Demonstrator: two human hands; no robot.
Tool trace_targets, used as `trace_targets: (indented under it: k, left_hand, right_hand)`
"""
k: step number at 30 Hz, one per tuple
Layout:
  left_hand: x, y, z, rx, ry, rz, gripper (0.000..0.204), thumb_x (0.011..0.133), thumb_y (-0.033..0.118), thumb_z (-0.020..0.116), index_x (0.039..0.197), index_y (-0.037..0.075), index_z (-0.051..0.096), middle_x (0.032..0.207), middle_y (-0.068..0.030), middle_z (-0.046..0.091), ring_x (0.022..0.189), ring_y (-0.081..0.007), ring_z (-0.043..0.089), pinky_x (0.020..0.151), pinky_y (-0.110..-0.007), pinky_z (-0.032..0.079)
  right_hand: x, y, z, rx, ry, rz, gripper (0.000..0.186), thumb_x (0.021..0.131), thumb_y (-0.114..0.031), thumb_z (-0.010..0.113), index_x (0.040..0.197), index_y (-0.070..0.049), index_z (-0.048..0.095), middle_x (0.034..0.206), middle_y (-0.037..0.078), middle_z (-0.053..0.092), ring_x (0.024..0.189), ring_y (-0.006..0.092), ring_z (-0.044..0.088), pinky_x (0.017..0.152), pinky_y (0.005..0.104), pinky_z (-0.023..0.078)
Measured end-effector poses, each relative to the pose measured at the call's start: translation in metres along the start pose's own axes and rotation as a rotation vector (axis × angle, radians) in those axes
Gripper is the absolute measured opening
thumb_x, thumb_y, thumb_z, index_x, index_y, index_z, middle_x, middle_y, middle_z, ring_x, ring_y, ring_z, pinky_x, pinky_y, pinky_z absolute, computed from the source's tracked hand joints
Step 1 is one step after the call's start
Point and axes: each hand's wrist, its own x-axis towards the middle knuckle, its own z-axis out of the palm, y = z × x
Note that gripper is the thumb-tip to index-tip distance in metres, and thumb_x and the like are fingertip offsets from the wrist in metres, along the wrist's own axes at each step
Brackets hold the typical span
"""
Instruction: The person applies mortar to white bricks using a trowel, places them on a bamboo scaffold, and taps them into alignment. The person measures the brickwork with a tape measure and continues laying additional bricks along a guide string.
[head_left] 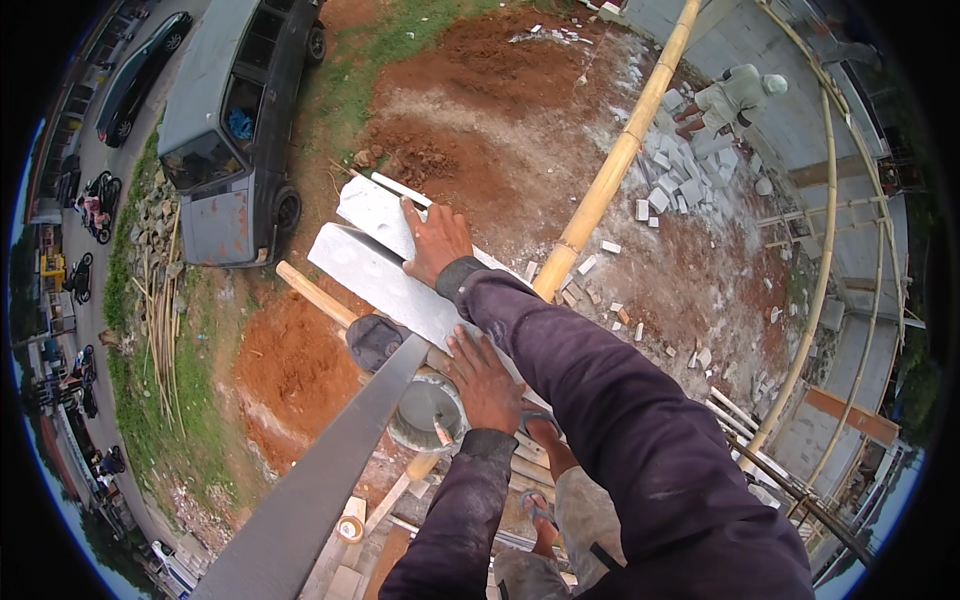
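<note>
Two long white blocks lie side by side below me, with a dark gap between them. My right hand [438, 242] reaches across the farther white block [375, 212], fingers over its far side and thumb at the gap. Flat on the nearer white block [372, 280], close to its near edge, rests my left hand [484, 382] with fingers spread. Just left of that hand stands a round bucket [402, 440] of wet grey mortar [425, 400], with a small tool handle [442, 431] sticking out of it. A dark grey rounded object [375, 343] sits beside the nearer block; its kind is unclear.
A long flat grey strip [320, 470] rises close at lower left. Bamboo poles [610, 180] cross at right and under the blocks. Below are a parked grey van [225, 130], red soil [300, 350], a rubble heap [690, 175] and a bending person [735, 95] in a light cap.
</note>
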Motion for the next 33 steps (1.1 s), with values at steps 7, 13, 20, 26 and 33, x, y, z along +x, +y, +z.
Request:
trace_targets:
  k: [7,13,20,26,33]
  left_hand:
    - [0.001,0.000,0.001,-0.108,0.075,0.022,0.078,0.075,0.017,0.063,0.139,-0.014,0.032,0.154,-0.0326,0.013,0.144,-0.0473,0.012,0.115,-0.056,0.018]
    - [0.001,0.000,-0.003,-0.100,-0.056,-0.027,0.110,0.066,0.039,0.083,0.147,-0.006,0.023,0.157,-0.0282,0.005,0.146,-0.0433,0.005,0.115,-0.056,0.015]
    - [0.003,0.001,-0.008,-0.140,-0.083,-0.036,0.108,0.067,0.035,0.082,0.147,-0.006,0.023,0.157,-0.0279,0.005,0.146,-0.0433,0.005,0.116,-0.055,0.015]
    - [0.000,0.001,-0.011,-0.190,-0.067,-0.027,0.104,0.068,0.029,0.082,0.146,-0.008,0.024,0.156,-0.0296,0.005,0.146,-0.0448,0.006,0.116,-0.053,0.015]
    - [0.001,0.000,-0.011,-0.185,-0.030,-0.007,0.103,0.067,0.027,0.083,0.144,-0.009,0.025,0.155,-0.0303,0.007,0.145,-0.0458,0.008,0.116,-0.053,0.016]
  right_hand:
    - [0.001,0.006,0.001,0.014,-0.051,-0.006,0.098,0.068,-0.041,0.080,0.147,-0.005,0.033,0.106,0.017,0.051,0.102,0.0289,0.047,0.085,0.0398,0.037]
    - [0.001,0.007,0.002,-0.001,-0.035,-0.050,0.097,0.072,-0.044,0.077,0.147,-0.003,0.031,0.107,0.016,0.051,0.103,0.0287,0.046,0.086,0.0396,0.037]
    - [0.003,0.009,0.003,0.019,-0.089,-0.041,0.084,0.084,-0.041,0.068,0.149,-0.005,0.029,0.114,0.019,0.051,0.105,0.0303,0.046,0.087,0.0421,0.036]
    - [0.008,0.018,0.005,0.088,-0.137,-0.043,0.069,0.089,-0.033,0.063,0.148,-0.012,0.033,0.115,0.017,0.053,0.107,0.0305,0.048,0.090,0.0423,0.039]
    - [0.005,0.018,0.009,0.144,-0.107,-0.043,0.067,0.089,-0.033,0.062,0.148,-0.016,0.034,0.116,0.015,0.052,0.107,0.0298,0.048,0.091,0.0426,0.038]
